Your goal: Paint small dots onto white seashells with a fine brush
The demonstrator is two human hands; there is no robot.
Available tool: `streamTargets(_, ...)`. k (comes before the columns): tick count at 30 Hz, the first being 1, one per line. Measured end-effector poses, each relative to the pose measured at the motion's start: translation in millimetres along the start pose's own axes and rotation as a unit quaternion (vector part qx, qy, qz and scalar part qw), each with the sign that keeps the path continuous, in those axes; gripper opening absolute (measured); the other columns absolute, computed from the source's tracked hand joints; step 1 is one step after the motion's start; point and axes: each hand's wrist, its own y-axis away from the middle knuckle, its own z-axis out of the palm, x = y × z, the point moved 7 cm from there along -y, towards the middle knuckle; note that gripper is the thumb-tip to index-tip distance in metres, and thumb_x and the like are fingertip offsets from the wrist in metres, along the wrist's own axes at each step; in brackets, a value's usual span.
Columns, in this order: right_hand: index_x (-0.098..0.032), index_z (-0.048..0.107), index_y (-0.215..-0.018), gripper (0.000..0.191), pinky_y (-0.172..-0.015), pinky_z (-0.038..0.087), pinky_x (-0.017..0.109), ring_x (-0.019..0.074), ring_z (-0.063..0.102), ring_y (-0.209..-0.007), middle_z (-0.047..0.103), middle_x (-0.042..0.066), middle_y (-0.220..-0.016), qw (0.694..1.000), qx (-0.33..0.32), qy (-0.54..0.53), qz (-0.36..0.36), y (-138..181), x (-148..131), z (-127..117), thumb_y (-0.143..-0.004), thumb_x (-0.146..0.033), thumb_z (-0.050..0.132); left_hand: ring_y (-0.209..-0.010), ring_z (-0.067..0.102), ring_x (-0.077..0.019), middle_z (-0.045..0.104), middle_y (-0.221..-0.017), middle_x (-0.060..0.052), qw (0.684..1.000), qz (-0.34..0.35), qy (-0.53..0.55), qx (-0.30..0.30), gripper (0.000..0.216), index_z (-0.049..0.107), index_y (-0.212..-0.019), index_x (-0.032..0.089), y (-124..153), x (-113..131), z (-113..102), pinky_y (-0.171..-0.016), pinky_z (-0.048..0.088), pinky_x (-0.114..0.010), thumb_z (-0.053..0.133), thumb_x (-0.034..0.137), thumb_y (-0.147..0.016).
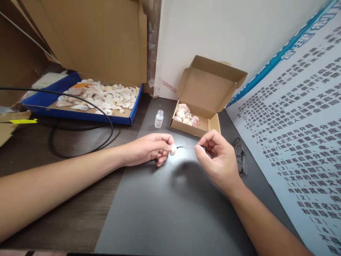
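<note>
Between the thumb and fingers of my left hand (156,147) is a small white ribbed seashell (173,150), held just above the grey mat. My right hand (214,156) pinches a thin, dark-tipped brush (182,147) whose tip points left, close to the seashell. A dark end of it shows partly behind my right fingers. Beyond my hands stands a small clear bottle (159,120) with a printed label, upright and uncapped. The small cardboard box (188,130) behind my right hand holds several pinkish and white seashells (183,113), its lid raised.
At the back left, a blue-sided box (87,116) holds many pale shells (106,96). A black cable (112,129) loops in front of it. Eyeglasses (242,156) lie right of my right hand on the grey mat (170,213). A printed poster (301,106) borders the right side.
</note>
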Motion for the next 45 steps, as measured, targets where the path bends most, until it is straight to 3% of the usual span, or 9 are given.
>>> streamTargets(11, -0.022, 0.050, -0.077, 0.015, -0.047, 0.037, 0.021, 0.0080, 0.045, -0.050, 0.051, -0.007, -0.060, 0.994, -0.092, -0.053, -0.003, 4, -4, 16, -0.080, -0.016, 0.063, -0.052, 0.051, -0.0085, 0.054, -0.059, 0.004, 1.000, 0.002, -0.006, -0.002, 0.009, 0.057, -0.084, 0.016, 0, -1, -1, -0.054, 0.043, -0.021, 0.064, 0.021, -0.082)
streamTargets(20, -0.022, 0.054, -0.080, 0.012, -0.047, 0.033, 0.022, 0.0075, 0.042, -0.050, 0.048, -0.008, -0.061, 0.998, 0.011, -0.054, -0.012, 1, -1, 2, -0.083, -0.019, 0.066, -0.052, 0.052, -0.0079, 0.057, -0.064, 0.003, 1.000, -0.003, -0.007, -0.001, 0.009, 0.057, -0.082, 0.016, 0, 0, 0, -0.054, 0.043, -0.021, 0.064, 0.019, -0.080)
streamTargets(31, -0.023, 0.047, -0.073, 0.018, -0.046, 0.033, 0.023, 0.0082, 0.038, -0.047, 0.046, -0.008, -0.054, 0.999, -0.044, -0.003, 0.018, 2, 1, 9, -0.079, -0.017, 0.063, -0.052, 0.051, -0.0091, 0.054, -0.061, 0.003, 1.000, -0.003, 0.002, 0.007, 0.011, 0.057, -0.082, 0.016, 0, -1, -1, -0.054, 0.043, -0.022, 0.066, 0.022, -0.079)
streamTargets(36, -0.023, 0.051, -0.077, 0.016, -0.046, 0.031, 0.023, 0.0082, 0.039, -0.048, 0.046, -0.008, -0.058, 0.999, -0.016, -0.045, 0.009, 2, 1, 7, -0.084, -0.022, 0.065, -0.052, 0.051, -0.0089, 0.053, -0.060, 0.003, 1.000, -0.004, -0.009, 0.005, 0.010, 0.057, -0.081, 0.016, 0, 0, 1, -0.053, 0.043, -0.021, 0.065, 0.022, -0.079)
streamTargets(40, -0.023, 0.049, -0.076, 0.018, -0.047, 0.031, 0.024, 0.0080, 0.040, -0.048, 0.047, -0.008, -0.057, 1.000, 0.014, -0.013, 0.010, 1, 2, 2, -0.083, -0.020, 0.065, -0.052, 0.051, -0.0085, 0.054, -0.062, 0.003, 1.000, -0.006, -0.009, 0.006, 0.010, 0.057, -0.081, 0.015, 0, -1, 0, -0.053, 0.043, -0.021, 0.066, 0.021, -0.079)
streamTargets(45, -0.023, 0.046, -0.071, 0.021, -0.045, 0.030, 0.023, 0.0077, 0.036, -0.045, 0.043, -0.009, -0.052, 1.000, -0.014, 0.004, 0.019, 1, 1, 5, -0.079, -0.017, 0.065, -0.052, 0.051, -0.0087, 0.055, -0.062, 0.003, 1.000, -0.002, -0.004, 0.004, 0.011, 0.058, -0.082, 0.015, 0, -1, -1, -0.054, 0.043, -0.021, 0.066, 0.022, -0.079)
